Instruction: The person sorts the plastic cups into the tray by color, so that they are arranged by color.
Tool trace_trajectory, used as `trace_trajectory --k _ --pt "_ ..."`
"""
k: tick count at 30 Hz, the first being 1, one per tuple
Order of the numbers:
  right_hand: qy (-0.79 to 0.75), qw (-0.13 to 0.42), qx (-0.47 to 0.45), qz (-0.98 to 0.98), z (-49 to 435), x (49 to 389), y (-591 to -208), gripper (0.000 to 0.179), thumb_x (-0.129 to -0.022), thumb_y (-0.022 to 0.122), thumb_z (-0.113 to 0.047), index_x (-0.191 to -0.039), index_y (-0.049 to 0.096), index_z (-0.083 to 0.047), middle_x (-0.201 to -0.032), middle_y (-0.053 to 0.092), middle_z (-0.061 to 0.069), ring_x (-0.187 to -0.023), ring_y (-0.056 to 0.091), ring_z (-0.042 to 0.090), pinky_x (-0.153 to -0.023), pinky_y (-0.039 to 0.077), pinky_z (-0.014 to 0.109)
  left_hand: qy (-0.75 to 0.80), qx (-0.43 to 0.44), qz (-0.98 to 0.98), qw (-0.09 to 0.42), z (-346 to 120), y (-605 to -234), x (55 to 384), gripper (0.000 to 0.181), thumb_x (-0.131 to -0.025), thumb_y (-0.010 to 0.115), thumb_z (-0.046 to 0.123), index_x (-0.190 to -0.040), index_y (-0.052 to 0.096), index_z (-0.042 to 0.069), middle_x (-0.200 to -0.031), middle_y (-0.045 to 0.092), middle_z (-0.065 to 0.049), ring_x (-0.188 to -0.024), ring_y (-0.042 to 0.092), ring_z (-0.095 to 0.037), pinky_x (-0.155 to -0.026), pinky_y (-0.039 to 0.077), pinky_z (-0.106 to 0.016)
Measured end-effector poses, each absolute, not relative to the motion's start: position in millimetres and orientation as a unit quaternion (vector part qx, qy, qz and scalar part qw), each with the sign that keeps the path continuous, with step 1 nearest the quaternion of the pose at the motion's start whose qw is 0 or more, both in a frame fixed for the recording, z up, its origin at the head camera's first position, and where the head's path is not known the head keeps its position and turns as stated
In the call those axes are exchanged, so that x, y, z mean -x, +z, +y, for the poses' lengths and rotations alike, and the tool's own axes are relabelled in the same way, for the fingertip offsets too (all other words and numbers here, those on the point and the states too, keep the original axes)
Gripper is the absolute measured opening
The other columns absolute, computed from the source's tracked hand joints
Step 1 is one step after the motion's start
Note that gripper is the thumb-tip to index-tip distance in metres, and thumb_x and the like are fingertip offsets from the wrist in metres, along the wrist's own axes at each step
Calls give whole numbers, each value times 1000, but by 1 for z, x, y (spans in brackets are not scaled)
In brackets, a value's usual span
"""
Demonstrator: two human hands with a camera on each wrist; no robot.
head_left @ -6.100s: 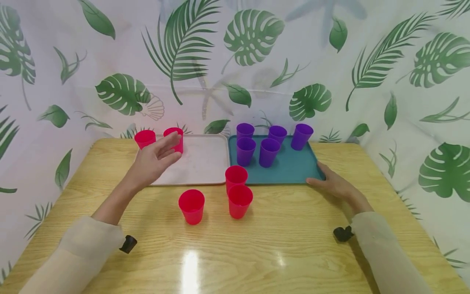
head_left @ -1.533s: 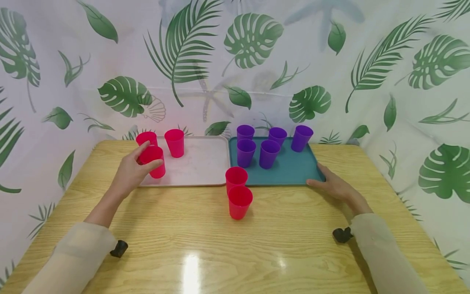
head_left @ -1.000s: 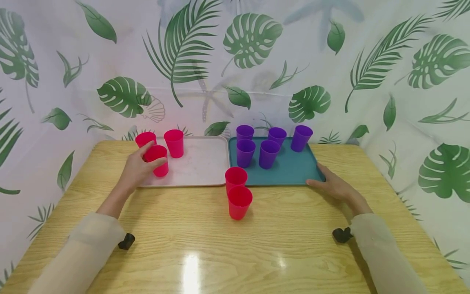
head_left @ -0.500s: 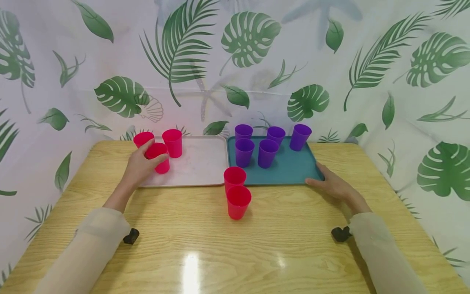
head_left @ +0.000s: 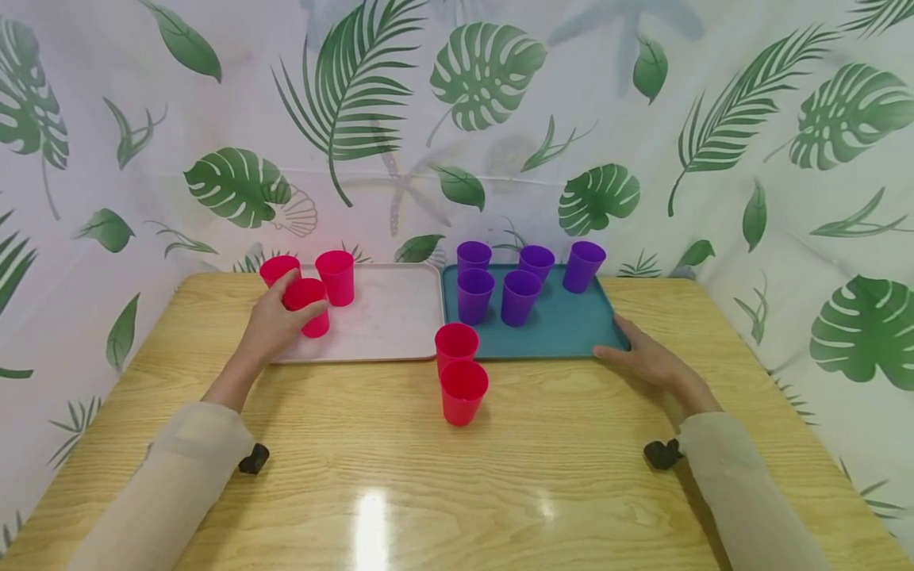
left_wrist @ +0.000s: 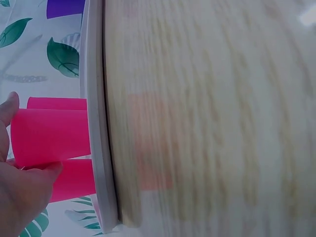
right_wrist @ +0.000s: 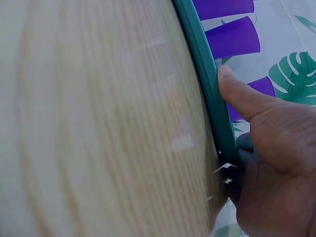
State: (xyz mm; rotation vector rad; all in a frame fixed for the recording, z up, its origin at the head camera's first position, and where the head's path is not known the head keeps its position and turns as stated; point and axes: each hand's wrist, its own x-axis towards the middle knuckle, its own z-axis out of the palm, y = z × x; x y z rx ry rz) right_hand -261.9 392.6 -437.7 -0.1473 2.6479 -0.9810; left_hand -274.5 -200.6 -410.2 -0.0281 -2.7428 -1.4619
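Note:
My left hand (head_left: 268,325) grips a red plastic cup (head_left: 315,320) at the left end of the white tray (head_left: 389,321), thumb on one side and fingers on the other. In the left wrist view this cup (left_wrist: 52,136) stands upright with its base at the tray. Two more red cups stand behind it, one (head_left: 336,277) to the right and one (head_left: 278,270) partly hidden by my fingers. At the front right corner of the teal tray (head_left: 564,337), my right hand (head_left: 648,355) holds the rim, its thumb (right_wrist: 242,91) on the front edge.
Several purple cups (head_left: 520,298) stand on the teal tray, mostly toward its back and left. Two red cups, one (head_left: 463,394) in front of the other (head_left: 455,342), stand on the wooden table (head_left: 357,452) before the trays' junction. A leaf-patterned cloth (head_left: 400,95) hangs behind.
The red cup from the table's front left was taken by my left hand onto the white tray, then shifted slightly right and back. My right hand stays at the teal tray's corner.

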Motion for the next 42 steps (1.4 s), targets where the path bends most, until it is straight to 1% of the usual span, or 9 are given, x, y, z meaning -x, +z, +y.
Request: trace_trajectory --k 4,8,13,18,22,27,32,38,42 --pt "-332 154 50 929 390 261 -435 109 -100 60 -58 -162 -4 4 -166 -4 35 -152 -4 55 -120 3 69 -468 4 -884 18 -202 -408 272 93 -96 72 38 -166 18 7 -163 30 -25 -147 30 -47 -110 43 -61" --pt "-318 156 51 934 388 258 -431 105 -102 58 -54 -161 -6 5 -165 -4 37 -151 -3 57 -120 4 70 -478 8 -878 18 -205 -407 267 92 -97 72 37 -165 18 6 -163 30 -26 -147 31 -47 -113 40 -58" --pt "-312 159 49 936 389 257 -430 105 -103 58 -53 -161 -7 4 -165 -4 37 -151 -2 57 -119 5 70 -498 19 -866 27 -209 -407 259 90 -98 71 35 -165 20 5 -164 31 -24 -148 32 -45 -117 37 -54" --pt "-312 157 48 936 391 257 -432 105 -103 58 -54 -161 -7 4 -165 -5 37 -151 -2 57 -120 5 70 -507 31 -860 44 -212 -404 253 88 -99 70 35 -164 20 3 -162 34 -25 -148 34 -43 -118 36 -53" --pt "-315 159 49 934 392 257 -433 105 -103 58 -54 -162 -8 4 -165 -5 37 -151 -3 57 -119 4 70 -513 29 -855 70 -216 -399 247 84 -100 68 34 -163 23 0 -159 39 -25 -146 38 -43 -118 35 -52" --pt "-323 162 49 931 390 256 -432 105 -103 59 -52 -161 -9 3 -165 -6 37 -151 -4 57 -119 4 71 -518 27 -848 114 -217 -391 238 75 -102 65 32 -161 30 2 -158 42 -23 -144 43 -42 -116 38 -52" --pt "-326 163 51 930 389 257 -431 105 -103 59 -52 -161 -9 4 -165 -6 37 -151 -4 57 -119 4 71 -535 38 -828 162 -213 -378 230 66 -103 64 24 -159 37 4 -155 48 -18 -141 47 -38 -115 40 -51" --pt "-326 165 51 930 387 257 -431 104 -103 59 -50 -161 -9 4 -165 -6 37 -151 -4 57 -119 4 71 -559 68 -810 161 -203 -363 221 64 -102 65 14 -159 38 7 -154 49 -16 -141 46 -37 -114 43 -43" --pt "-327 164 53 929 387 259 -432 104 -103 59 -50 -161 -9 3 -165 -6 37 -151 -4 57 -119 4 71 -565 103 -807 139 -192 -357 214 64 -101 65 10 -159 38 7 -153 49 -15 -141 47 -36 -109 46 -29"
